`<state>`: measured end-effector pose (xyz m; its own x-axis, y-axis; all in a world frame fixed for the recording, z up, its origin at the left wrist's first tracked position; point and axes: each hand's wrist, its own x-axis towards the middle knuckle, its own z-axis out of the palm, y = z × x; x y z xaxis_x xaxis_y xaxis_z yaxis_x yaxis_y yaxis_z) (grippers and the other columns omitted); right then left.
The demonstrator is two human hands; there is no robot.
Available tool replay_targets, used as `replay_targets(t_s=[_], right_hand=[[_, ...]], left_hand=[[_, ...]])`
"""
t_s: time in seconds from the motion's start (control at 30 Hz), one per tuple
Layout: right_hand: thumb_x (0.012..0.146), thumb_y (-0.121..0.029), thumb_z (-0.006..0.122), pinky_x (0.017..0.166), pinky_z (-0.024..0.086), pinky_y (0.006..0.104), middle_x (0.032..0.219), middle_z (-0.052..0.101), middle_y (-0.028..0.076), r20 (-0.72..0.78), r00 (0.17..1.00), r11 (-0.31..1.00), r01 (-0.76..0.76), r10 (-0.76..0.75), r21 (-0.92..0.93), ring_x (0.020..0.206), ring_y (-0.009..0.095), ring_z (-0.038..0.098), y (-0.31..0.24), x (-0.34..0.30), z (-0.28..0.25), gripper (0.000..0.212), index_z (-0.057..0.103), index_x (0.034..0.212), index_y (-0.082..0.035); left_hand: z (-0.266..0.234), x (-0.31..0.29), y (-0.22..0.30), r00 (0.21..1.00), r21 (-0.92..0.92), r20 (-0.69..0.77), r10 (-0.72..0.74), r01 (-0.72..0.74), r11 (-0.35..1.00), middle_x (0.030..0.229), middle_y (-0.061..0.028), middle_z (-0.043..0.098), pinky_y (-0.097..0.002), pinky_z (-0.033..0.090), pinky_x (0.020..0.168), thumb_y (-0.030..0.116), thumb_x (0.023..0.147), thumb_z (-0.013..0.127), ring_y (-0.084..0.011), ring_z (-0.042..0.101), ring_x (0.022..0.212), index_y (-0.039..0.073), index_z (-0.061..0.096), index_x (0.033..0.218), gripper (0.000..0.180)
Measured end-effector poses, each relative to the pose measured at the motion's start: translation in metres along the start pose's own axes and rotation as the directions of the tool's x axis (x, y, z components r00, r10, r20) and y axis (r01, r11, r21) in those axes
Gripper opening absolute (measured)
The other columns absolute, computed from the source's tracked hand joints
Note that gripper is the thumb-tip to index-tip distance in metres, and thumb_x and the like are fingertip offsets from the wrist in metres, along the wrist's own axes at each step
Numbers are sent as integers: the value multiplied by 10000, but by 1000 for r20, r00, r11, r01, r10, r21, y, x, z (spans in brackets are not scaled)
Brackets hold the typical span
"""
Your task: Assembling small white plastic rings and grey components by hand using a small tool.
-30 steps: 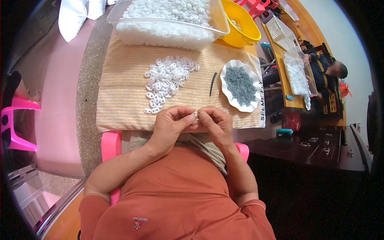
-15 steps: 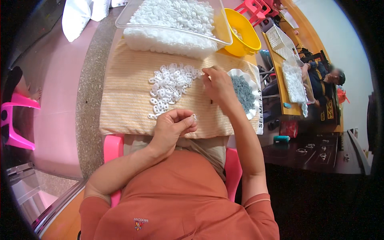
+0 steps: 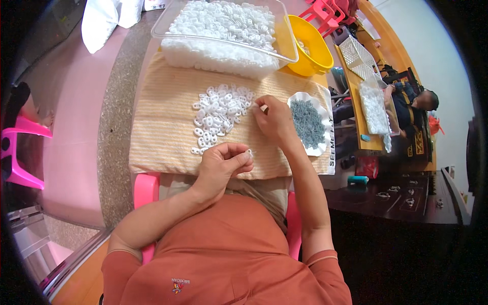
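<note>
My left hand is closed in a pinch near the table's front edge. Between its thumb and forefinger a small white plastic piece pokes out. Farther off, my right hand reaches to the right side of a loose pile of white oval two-holed plastic pieces. Its thumb and fingertips are drawn together beside the pile, and whatever they hold is too small to make out. Right of that hand lies a white scalloped dish full of tiny grey parts.
A striped cloth covers the table. Behind the pile stands a clear bin heaped with white pieces, next to a yellow tub. At the far right a person sits by another table holding a white-filled tray.
My right hand has shifted slightly nearer along the right side of the pile. The left hand keeps its pinch in nearly the same place. The whole view has tilted a little.
</note>
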<state>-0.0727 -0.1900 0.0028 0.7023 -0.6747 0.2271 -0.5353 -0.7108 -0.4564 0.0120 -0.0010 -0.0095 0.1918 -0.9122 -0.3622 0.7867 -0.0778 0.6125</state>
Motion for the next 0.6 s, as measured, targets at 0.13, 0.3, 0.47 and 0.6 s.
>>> replay_targets(t_s=[0.13,0.3,0.47,0.6], right_hand=[[848,-111,656,511,450,264,662,627,67,-76,997,960,-1,23,281,542,104,556,-2,-21,-1,207,635,1009,18],[884,-95,637,530,453,216,724,616,10,100,973,753,-224,208,619,595,63,550,-4,-49,-8,218,628,1049,48],[889,-91,641,564,482,206,779,629,29,194,946,562,-312,260,766,626,66,569,-14,-67,-15,231,622,1073,48],[880,-78,648,595,497,207,801,646,38,234,930,521,-354,284,777,655,78,597,-16,-76,-15,233,621,1074,48]], left_hand=[[1,-2,3,1000,-1,-8,-2,2,1000,850,-55,647,-268,566,733,71,875,647,-133,648,752,19,610,989,130],[1,0,2,1000,-15,-6,9,-9,1000,840,-59,648,-261,565,707,72,877,646,-130,646,745,19,615,990,129],[1,0,4,1000,-8,-13,24,-24,1000,840,-64,649,-252,561,696,61,877,643,-131,645,741,6,623,999,135],[1,0,3,999,-22,-26,30,-31,999,843,-67,650,-249,563,699,60,876,643,-134,646,742,2,621,1000,139]])
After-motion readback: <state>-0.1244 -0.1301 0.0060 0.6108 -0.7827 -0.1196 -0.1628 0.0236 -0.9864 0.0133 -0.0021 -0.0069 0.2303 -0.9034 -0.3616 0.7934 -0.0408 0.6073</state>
